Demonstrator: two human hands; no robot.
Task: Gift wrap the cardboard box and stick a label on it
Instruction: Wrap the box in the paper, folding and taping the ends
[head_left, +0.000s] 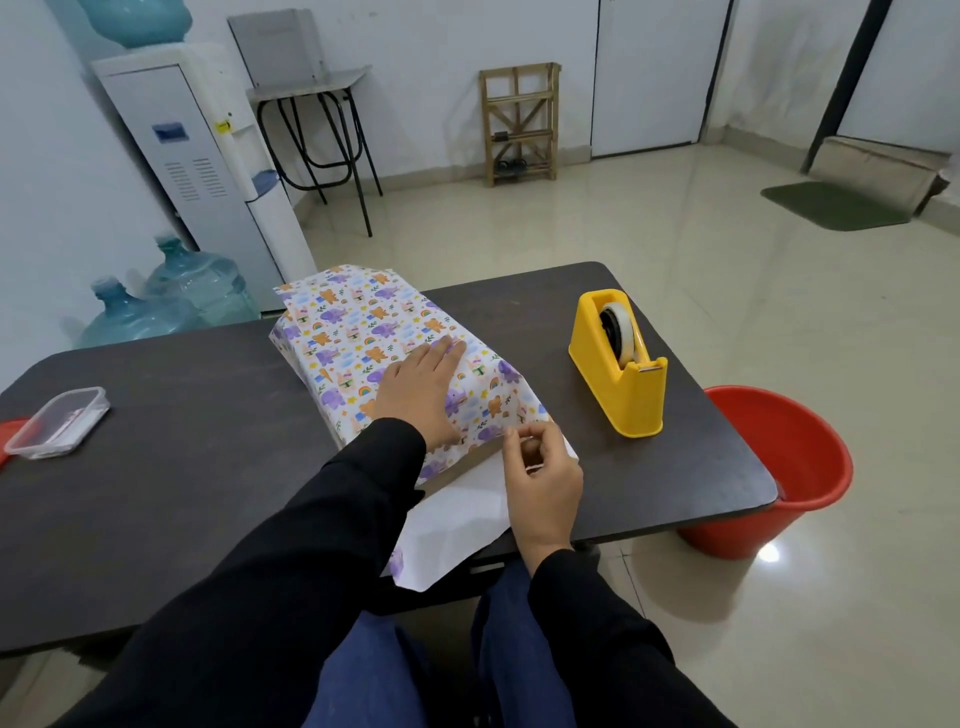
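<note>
The cardboard box (358, 332) lies on the dark table (182, 467), fully covered by white gift paper printed with purple elephants and orange bears. My left hand (421, 392) presses flat on top of the wrapped box with straight fingers. My right hand (540, 478) is at the box's near end, fingers curled, and pinches the edge of the paper there. The paper's white underside (457, 519) spreads toward me over the table's front edge. A yellow tape dispenser (621, 364) stands to the right of the box.
A clear plastic container (57, 423) sits at the table's left end beside something red. A red bucket (774, 467) stands on the floor by the right corner. Water bottles and a dispenser are at the back left.
</note>
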